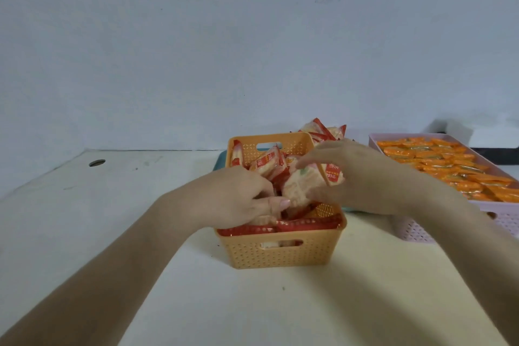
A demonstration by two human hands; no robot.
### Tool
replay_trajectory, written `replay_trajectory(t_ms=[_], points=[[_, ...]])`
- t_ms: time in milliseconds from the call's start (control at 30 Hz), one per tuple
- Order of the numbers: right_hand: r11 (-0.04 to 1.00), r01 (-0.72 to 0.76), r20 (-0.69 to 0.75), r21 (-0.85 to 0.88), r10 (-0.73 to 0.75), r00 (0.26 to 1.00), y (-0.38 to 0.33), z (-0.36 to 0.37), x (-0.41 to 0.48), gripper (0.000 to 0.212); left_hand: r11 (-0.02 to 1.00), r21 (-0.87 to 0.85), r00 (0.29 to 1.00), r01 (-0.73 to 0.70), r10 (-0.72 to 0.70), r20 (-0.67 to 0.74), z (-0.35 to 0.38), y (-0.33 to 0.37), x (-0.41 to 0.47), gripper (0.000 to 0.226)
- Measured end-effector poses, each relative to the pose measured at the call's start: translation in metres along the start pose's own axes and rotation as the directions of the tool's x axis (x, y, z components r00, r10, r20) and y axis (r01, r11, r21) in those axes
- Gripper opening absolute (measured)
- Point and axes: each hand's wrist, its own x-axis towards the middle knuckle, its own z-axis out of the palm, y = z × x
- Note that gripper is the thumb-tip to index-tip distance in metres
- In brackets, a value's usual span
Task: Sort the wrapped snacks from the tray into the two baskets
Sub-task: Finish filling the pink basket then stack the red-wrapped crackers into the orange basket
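An orange perforated basket (280, 254) stands in the middle of the table, packed with red-and-white wrapped snacks (269, 166). My left hand (238, 199) reaches into its near left part, fingers curled among the packets. My right hand (362, 174) hovers over the basket's right side and holds a red-and-white snack packet (299, 188) between thumb and fingers. Behind the basket, a teal tray (217, 163) shows only its edge, with more red-and-white snacks (323, 129) piled on it. At the right stands a pink basket (415, 229) filled with orange wrapped snacks (449, 166).
The white table (140, 205) meets a plain wall at the back. A round cable hole (97, 162) sits at the far left of the tabletop. A dark object (500, 153) lies behind the pink basket at the right edge.
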Motion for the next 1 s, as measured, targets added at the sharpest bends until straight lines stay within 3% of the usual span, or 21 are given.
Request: replay_trajectory(t_ms=[67, 167, 300, 400, 500, 567, 633, 800, 900, 1000], points=[[0.991, 0.025, 0.232, -0.128, 0.006, 0.973, -0.001, -0.006, 0.01, 0.056, 0.996, -0.072, 0.998, -0.058, 0.06, 0.024, 0.006, 0.003, 0.01, 0.042], [0.915, 0.183, 0.388, -0.36, -0.032, 0.921, -0.003, 0.005, 0.029, 0.06, 0.987, -0.125, 0.975, -0.104, 0.125, 0.182, 0.019, 0.006, 0.024, 0.039], [0.785, 0.247, 0.239, -0.568, -0.129, 0.962, -0.002, 0.026, 0.04, 0.037, 0.97, -0.216, 0.975, -0.108, 0.146, 0.166, 0.029, 0.002, 0.027, 0.053], [0.862, 0.233, 0.146, -0.449, -0.187, 0.972, -0.002, 0.028, 0.037, 0.026, 0.959, -0.265, 0.979, -0.102, 0.143, 0.142, 0.028, -0.001, 0.022, 0.057], [0.988, 0.118, -0.059, -0.102, -0.124, 0.99, -0.004, 0.005, 0.03, 0.021, 0.953, -0.279, 0.984, -0.118, 0.15, 0.094, 0.026, -0.001, 0.019, 0.05], [0.981, 0.077, -0.192, 0.176, -0.042, 0.98, -0.004, -0.007, 0.024, 0.016, 0.949, -0.299, 0.986, -0.098, 0.133, 0.098, 0.025, -0.004, 0.017, 0.046], [0.954, 0.067, -0.199, 0.293, -0.008, 0.98, -0.005, -0.009, 0.019, 0.017, 0.953, -0.29, 0.988, -0.089, 0.122, 0.098, 0.022, -0.009, 0.013, 0.04], [0.991, -0.011, 0.008, 0.132, 0.01, 1.0, -0.003, 0.014, 0.01, 0.011, 0.956, -0.293, 0.999, -0.025, 0.033, 0.023, -0.001, -0.013, -0.003, 0.017], [0.999, -0.043, 0.135, 0.026, 0.039, 0.99, -0.011, 0.023, 0.008, 0.013, 0.926, -0.378, 0.992, 0.001, -0.05, -0.119, -0.01, -0.021, -0.002, 0.012], [0.988, -0.024, 0.172, -0.15, 0.05, 0.984, -0.019, 0.027, 0.007, 0.021, 0.982, -0.182, 0.965, 0.046, -0.091, -0.247, -0.006, -0.025, 0.016, 0.008]])
